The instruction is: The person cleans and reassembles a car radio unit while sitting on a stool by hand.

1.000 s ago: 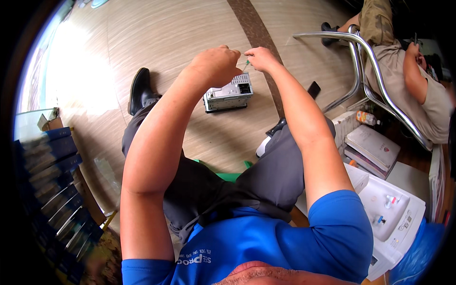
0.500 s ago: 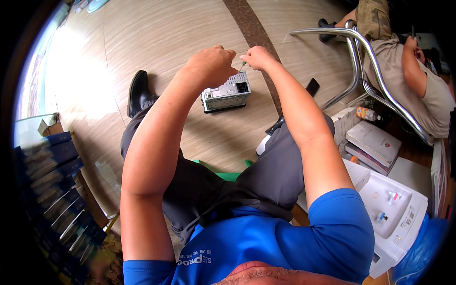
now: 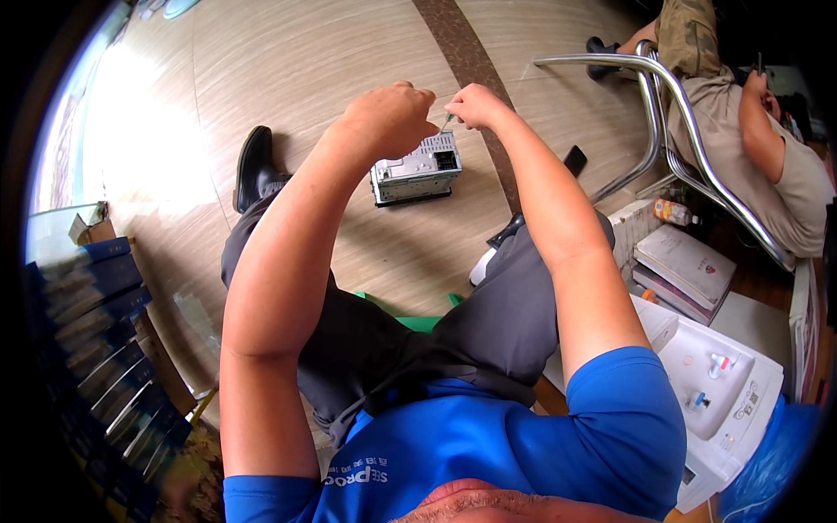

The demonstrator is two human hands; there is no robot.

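A silver metal car stereo unit [image 3: 417, 180] lies on the floor in front of me, with vent slots and a black connector socket [image 3: 445, 160] on its upper side. My right hand [image 3: 477, 106] pinches the small green handle of a screwdriver [image 3: 448, 118] above the unit's far edge. The screwdriver's thin shaft slants down to the left; its tip is hard to make out. Over the unit's far left part, my left hand [image 3: 390, 120] is bent at the wrist, fingers apart and pointing right. It hides part of the casing, and whether it touches is unclear.
A black phone [image 3: 575, 160] lies on the floor to the right, near a metal chair frame [image 3: 654, 113]. Behind it a seated person [image 3: 750, 148] holds something dark. Books [image 3: 686, 264], a bottle [image 3: 675, 211] and a white water dispenser [image 3: 724, 383] stand right; blue boxes [image 3: 109, 279] are stacked left.
Very little differs. The screwdriver and the fingers of my right hand have shifted slightly to the right; the car stereo unit stays in place.
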